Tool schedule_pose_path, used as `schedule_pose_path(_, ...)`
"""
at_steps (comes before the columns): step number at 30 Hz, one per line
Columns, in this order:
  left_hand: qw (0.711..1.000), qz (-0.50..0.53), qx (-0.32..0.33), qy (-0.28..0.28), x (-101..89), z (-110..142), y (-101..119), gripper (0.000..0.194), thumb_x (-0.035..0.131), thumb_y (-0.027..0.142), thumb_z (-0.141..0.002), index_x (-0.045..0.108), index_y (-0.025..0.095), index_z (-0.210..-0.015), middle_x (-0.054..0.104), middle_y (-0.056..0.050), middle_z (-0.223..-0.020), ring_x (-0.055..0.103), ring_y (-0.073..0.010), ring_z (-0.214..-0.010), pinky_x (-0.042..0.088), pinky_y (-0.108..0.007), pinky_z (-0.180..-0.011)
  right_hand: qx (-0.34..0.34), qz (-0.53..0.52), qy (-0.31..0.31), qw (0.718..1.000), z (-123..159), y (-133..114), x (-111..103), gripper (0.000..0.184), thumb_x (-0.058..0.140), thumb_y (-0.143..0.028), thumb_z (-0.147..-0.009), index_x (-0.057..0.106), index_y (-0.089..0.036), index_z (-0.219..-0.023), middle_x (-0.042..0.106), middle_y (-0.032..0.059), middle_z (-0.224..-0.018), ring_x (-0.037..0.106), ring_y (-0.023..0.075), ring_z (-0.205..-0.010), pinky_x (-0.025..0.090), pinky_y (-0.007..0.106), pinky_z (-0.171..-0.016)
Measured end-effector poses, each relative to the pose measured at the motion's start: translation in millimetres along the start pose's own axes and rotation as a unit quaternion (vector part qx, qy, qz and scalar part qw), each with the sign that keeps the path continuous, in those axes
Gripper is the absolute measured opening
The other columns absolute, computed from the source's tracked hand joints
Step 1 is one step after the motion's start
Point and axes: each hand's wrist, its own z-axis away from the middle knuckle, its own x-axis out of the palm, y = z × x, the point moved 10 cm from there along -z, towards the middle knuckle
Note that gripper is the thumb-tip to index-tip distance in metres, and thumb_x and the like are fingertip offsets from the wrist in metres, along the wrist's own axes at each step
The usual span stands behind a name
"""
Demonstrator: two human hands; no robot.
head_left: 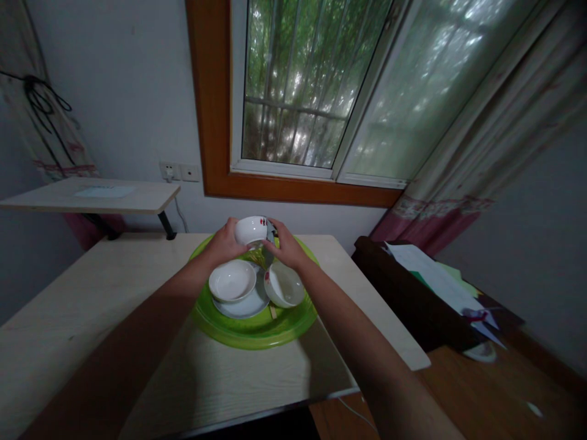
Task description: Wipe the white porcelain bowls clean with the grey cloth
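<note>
Above the far part of a green basin point(252, 341), my left hand point(225, 241) grips a small white bowl point(250, 231) with a red and dark print on its side. The bowl is tilted. On its right side, my right hand point(285, 245) is closed on a grey cloth-like piece point(270, 231), pressed against the bowl. Below, a white bowl point(233, 280) rests on a white plate point(243, 307) in the basin. Beside it, another white bowl point(285, 286) leans on its side. A thin light stick point(273, 311), partly hidden, lies under that bowl.
The basin stands on a light wooden table point(151, 342). A raised shelf point(92, 195) with a paper on it is at the back left. A window point(298, 91) is behind the table. At the right, papers point(435, 275) lie on a dark brown piece of furniture point(403, 293).
</note>
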Motion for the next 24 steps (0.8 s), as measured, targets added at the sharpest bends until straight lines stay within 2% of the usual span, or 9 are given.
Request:
schedule_pose_path(5, 0.999, 0.03, 0.007, -0.007, 0.2, 0.8, -0.6, 0.066, 0.077, 0.044, -0.067, 0.044, 0.019, -0.118, 0.065, -0.01, -0.109, 0.065, -0.0277, -0.098, 0.052, -0.037, -0.08, 0.04, -0.034, -0.004, 0.999, 0.8, 9.2, 3.4, 0.085, 0.074, -0.048, -0.083, 0.03, -0.022, -0.151, 0.05, 0.0161, -0.146, 0.053, 0.0294, -0.13, 0.044, 0.048, -0.111)
schedule_pose_path(10, 0.998, 0.06, 0.001, -0.032, 5.3, 2.0, -3.6, 0.069, 0.077, 0.043, -0.066, 0.042, 0.018, -0.12, 0.063, -0.012, -0.115, 0.064, -0.029, -0.103, 0.053, -0.039, -0.084, 0.047, -0.051, -0.005, 0.998, 0.6, 11.4, 3.1, 0.083, 0.077, -0.048, -0.081, 0.036, -0.019, -0.146, 0.053, 0.0165, -0.141, 0.055, 0.0292, -0.127, 0.045, 0.047, -0.109)
schedule_pose_path(15, 0.998, 0.058, 0.012, -0.027, 8.9, 1.4, -4.5, 0.073, 0.075, 0.04, -0.068, 0.037, 0.019, -0.127, 0.059, -0.012, -0.121, 0.062, -0.0278, -0.108, 0.052, -0.039, -0.091, 0.011, -0.018, 0.01, 1.0, -0.7, 4.5, -1.1, 0.081, 0.076, -0.049, -0.082, 0.036, -0.018, -0.146, 0.053, 0.0175, -0.138, 0.054, 0.0301, -0.127, 0.044, 0.048, -0.11)
schedule_pose_path(20, 0.998, 0.015, 0.058, -0.02, 11.1, 0.2, 3.3, 0.07, 0.077, 0.035, -0.064, 0.042, 0.021, -0.123, 0.057, -0.011, -0.124, 0.058, -0.0285, -0.117, 0.048, -0.042, -0.101, -0.038, 0.035, -0.005, 0.999, -1.8, -10.6, 0.5, 0.075, 0.073, -0.048, -0.085, 0.039, -0.02, -0.145, 0.055, 0.0174, -0.134, 0.055, 0.0312, -0.124, 0.045, 0.05, -0.108)
schedule_pose_path(24, 0.996, 0.023, 0.074, -0.042, 13.2, 1.8, 12.8, 0.062, 0.076, 0.035, -0.067, 0.046, 0.021, -0.119, 0.06, -0.009, -0.119, 0.061, -0.0276, -0.112, 0.05, -0.041, -0.097, -0.055, 0.061, -0.026, 0.996, -2.1, -17.2, 4.2, 0.073, 0.074, -0.047, -0.085, 0.041, -0.02, -0.144, 0.055, 0.017, -0.132, 0.055, 0.0315, -0.121, 0.047, 0.05, -0.106)
